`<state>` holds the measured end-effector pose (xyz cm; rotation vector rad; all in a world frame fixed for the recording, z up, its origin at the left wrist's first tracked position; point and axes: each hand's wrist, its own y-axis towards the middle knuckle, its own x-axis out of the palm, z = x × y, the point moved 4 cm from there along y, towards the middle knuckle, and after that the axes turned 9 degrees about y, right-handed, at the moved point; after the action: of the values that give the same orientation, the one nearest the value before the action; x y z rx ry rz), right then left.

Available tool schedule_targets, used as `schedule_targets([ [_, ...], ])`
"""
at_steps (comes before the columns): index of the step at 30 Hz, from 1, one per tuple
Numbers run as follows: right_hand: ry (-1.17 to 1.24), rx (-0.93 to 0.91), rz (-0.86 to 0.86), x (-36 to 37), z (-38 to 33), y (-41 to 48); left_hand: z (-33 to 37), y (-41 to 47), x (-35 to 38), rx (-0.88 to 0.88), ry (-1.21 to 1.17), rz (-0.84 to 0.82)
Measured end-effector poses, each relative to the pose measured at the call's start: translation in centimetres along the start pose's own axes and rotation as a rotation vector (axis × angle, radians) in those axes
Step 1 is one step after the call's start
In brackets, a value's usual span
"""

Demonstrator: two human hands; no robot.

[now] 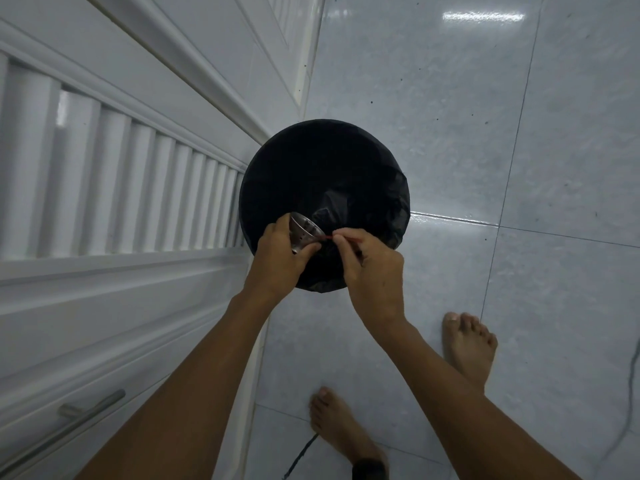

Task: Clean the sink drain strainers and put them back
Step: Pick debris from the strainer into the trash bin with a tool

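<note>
A round metal strainer [305, 233] with small holes in its wall is tilted on its side above a black-lined trash bin [325, 161]. My left hand [281, 258] grips the strainer from the left. My right hand [370, 268] pinches a thin red stick-like tool [341, 238] whose tip touches the strainer's rim. Both hands hover over the near edge of the bin. The inside of the strainer is too dark to read.
White cabinet fronts [114, 188] with a ribbed panel run along the left, with a metal drawer handle [91, 407] low down. The floor is glossy grey tile [485, 133]. My bare feet [467, 348] stand behind the bin.
</note>
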<state>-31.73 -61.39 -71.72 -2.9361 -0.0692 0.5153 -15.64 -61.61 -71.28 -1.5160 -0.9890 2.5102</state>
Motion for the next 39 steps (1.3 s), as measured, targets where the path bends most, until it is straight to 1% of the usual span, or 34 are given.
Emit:
schedule_targets([
  [2,-0.021,0.025,-0.011,0.1,0.1,0.0,0.0,-0.1,0.0,0.011,-0.009,0.008],
  [6,-0.014,0.042,0.141,-1.3,0.0,0.6,-0.2,-0.3,0.2,0.035,-0.029,0.038],
  [11,0.015,0.018,0.097,-2.0,-1.5,0.2,-0.4,-0.8,-0.6,0.005,-0.088,0.172],
  [15,0.04,0.012,0.121,-3.7,-3.3,0.1,1.0,-2.1,-2.2,0.064,-0.113,0.282],
  [19,0.03,-0.042,0.144,-5.8,-7.2,0.1,3.5,-4.3,-5.5,0.101,-0.154,0.352],
  [24,0.095,-0.098,0.193,-9.0,-15.0,0.6,8.0,-8.9,-11.7,0.133,-0.206,0.419],
  [28,0.155,-0.152,0.235,-12.3,-23.3,0.4,12.3,-13.8,-18.6,0.158,-0.265,0.486],
  [33,0.196,-0.235,0.331,-16.9,-34.4,-1.4,16.9,-20.7,-27.5,0.152,-0.385,0.568],
  [36,0.252,-0.282,0.341,-18.2,-41.1,-2.9,18.5,-24.6,-32.7,0.174,-0.436,0.635],
  [39,0.285,-0.353,0.311,-17.9,-47.5,-4.9,18.5,-28.7,-37.7,0.157,-0.467,0.722],
])
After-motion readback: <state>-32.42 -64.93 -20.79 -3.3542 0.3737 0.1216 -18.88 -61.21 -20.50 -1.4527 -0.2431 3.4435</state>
